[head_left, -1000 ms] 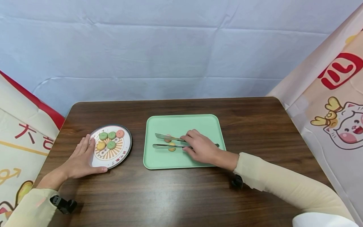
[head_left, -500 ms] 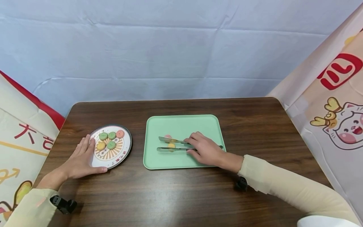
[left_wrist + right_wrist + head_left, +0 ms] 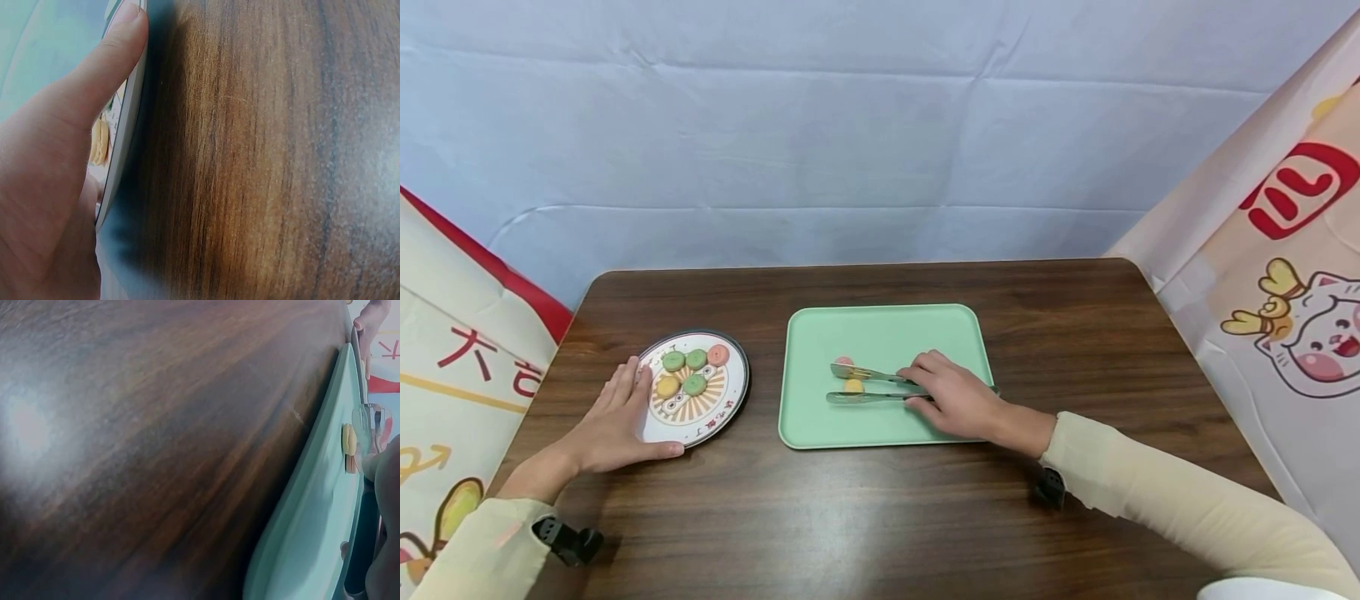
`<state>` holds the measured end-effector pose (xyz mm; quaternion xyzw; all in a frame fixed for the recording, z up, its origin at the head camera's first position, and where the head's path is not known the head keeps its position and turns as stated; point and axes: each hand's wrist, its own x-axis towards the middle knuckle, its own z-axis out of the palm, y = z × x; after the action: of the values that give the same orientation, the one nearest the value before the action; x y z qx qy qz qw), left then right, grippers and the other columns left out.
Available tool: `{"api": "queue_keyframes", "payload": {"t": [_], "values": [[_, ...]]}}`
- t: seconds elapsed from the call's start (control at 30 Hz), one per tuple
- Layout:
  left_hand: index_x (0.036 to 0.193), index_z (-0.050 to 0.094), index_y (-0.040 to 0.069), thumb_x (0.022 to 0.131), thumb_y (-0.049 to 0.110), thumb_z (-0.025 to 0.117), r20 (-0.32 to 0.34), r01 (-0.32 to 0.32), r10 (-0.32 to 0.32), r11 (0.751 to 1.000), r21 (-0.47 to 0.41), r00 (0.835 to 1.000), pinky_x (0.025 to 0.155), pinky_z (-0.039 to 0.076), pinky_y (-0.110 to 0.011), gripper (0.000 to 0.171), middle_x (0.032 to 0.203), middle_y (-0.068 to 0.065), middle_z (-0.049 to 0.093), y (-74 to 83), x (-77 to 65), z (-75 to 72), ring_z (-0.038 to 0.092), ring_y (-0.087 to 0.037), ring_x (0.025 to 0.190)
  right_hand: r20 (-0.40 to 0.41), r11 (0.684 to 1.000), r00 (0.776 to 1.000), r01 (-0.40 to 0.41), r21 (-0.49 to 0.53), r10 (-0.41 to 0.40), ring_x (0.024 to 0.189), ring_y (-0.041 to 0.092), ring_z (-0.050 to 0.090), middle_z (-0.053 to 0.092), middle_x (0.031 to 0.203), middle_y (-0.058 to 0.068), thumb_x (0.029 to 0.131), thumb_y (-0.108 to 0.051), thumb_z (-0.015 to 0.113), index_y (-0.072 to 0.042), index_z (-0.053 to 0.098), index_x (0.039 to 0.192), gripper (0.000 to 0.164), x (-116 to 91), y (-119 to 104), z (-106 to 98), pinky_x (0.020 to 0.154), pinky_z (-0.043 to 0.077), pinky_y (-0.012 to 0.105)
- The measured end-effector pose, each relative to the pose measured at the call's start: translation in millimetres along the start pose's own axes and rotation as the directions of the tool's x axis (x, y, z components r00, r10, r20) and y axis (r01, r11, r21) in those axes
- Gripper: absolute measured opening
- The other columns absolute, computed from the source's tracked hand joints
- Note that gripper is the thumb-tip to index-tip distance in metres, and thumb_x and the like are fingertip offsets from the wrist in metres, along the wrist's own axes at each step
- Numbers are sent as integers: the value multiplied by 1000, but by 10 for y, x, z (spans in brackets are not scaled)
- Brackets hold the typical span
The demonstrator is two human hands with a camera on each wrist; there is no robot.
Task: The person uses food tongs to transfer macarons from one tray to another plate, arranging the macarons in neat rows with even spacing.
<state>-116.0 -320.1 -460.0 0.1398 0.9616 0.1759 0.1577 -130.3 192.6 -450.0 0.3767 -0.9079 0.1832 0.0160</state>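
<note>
In the head view my right hand (image 3: 951,396) grips a pair of metal tongs (image 3: 868,397) above the green tray (image 3: 812,421), their arms apart. A yellow macaron (image 3: 853,386) lies between the tong arms; a pink macaron (image 3: 844,362) is just beyond the far arm. At the left, my left hand (image 3: 613,417) rests against a round patterned plate (image 3: 730,404), straight fingers along its left rim and the thumb on the near rim. On that plate sit green macarons (image 3: 695,384), a yellow macaron (image 3: 666,385) and a pink macaron (image 3: 718,354).
A brown wooden table (image 3: 842,517) carries the plate and tray, with a gap between them. A pale cloth (image 3: 850,167) hangs behind its far edge, and printed cloths stand at both sides. Something white (image 3: 1262,590) shows at the lower right.
My right hand and the tongs have shifted to the right and slightly nearer me, uncovering more of the pink macaron. The left hand, plate and macarons stay put.
</note>
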Motion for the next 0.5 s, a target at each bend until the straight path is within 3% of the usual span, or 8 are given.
{"api": "queue_keyframes", "payload": {"t": [0.5], "values": [[156, -2, -14, 77, 64, 77, -22, -11, 11, 1000, -4, 1000, 122, -7, -57, 136, 163, -33, -17, -26, -2, 33, -14, -49, 151, 38, 1000, 999, -3, 5, 3, 103, 16, 55, 60, 109, 2, 100, -25, 67, -9, 67, 129, 34, -48, 88, 23, 84, 51, 34]]}}
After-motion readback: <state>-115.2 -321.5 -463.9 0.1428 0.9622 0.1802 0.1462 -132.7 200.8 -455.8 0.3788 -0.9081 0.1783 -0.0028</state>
